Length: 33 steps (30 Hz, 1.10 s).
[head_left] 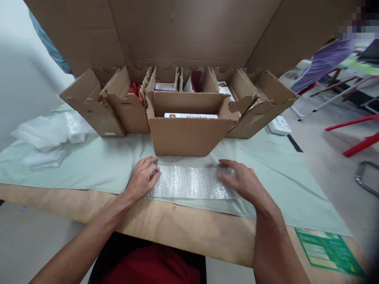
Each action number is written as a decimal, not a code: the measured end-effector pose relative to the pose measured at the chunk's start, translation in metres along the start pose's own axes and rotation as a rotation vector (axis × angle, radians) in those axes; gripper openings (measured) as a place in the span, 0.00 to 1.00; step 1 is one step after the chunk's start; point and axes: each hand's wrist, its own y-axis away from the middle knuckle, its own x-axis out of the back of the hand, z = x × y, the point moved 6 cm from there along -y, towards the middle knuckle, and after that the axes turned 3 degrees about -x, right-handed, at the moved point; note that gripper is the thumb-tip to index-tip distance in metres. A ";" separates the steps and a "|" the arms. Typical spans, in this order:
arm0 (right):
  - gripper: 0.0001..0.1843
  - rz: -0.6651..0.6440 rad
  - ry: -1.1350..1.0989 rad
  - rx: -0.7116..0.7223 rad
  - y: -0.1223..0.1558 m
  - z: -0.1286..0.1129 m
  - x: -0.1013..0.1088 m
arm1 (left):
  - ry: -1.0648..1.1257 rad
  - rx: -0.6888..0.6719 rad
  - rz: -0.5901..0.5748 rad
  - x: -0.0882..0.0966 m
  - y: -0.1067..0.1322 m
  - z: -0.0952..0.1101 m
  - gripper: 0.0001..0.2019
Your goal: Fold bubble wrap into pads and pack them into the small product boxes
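Observation:
A strip of clear bubble wrap (192, 182) lies flat on the pale green cloth, near the table's front edge. My left hand (144, 175) rests at the strip's left end, its fingers bent and a little apart, touching the edge. Over the right end is my right hand (241, 179), with thumb and fingers apart and slightly blurred; whether it presses on the wrap I cannot tell. Just beyond the strip stands an open cardboard bin (189, 136) with a white printed box (191, 116) inside.
Several cardboard bins (134, 112) form a row behind, under a tall cardboard panel (189, 31). Folded bubble wrap (44, 136) is piled on the left. A white device (280, 125) sits at the right, and a green printed sheet (328, 250) lies at the front right corner.

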 end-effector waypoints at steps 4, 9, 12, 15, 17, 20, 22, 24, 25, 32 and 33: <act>0.10 -0.075 0.183 0.009 -0.003 -0.001 -0.017 | -0.023 0.015 0.014 -0.001 0.001 -0.004 0.11; 0.11 0.230 0.048 0.165 -0.001 -0.013 0.001 | -0.057 0.027 -0.015 -0.005 0.001 -0.008 0.13; 0.11 0.375 -0.044 0.223 0.004 -0.015 0.014 | -0.046 0.037 -0.025 -0.005 0.001 -0.008 0.13; 0.09 0.356 -0.156 0.236 0.006 -0.014 0.019 | -0.024 0.059 -0.043 -0.003 0.000 -0.009 0.09; 0.08 0.271 -0.289 0.226 0.005 -0.013 0.020 | -0.003 0.060 -0.049 -0.002 -0.001 -0.009 0.06; 0.10 0.119 -0.476 0.189 0.002 -0.012 0.018 | 0.035 0.063 -0.035 0.001 -0.003 -0.008 0.05; 0.14 0.074 -0.490 0.162 0.001 -0.012 0.017 | 0.059 0.077 -0.005 0.006 -0.003 -0.007 0.04; 0.14 0.077 -0.470 0.158 0.001 -0.015 0.019 | 0.077 0.076 0.032 0.015 -0.004 -0.003 0.05; 0.13 0.090 -0.483 0.169 0.002 -0.018 0.021 | 0.085 0.066 0.040 0.020 -0.005 0.001 0.05; 0.09 0.033 -0.702 0.232 0.014 -0.038 0.029 | 0.238 -0.001 -0.226 0.035 -0.027 0.052 0.20; 0.10 0.039 -0.707 0.224 0.015 -0.038 0.030 | 0.294 0.014 -0.294 0.033 -0.029 0.058 0.22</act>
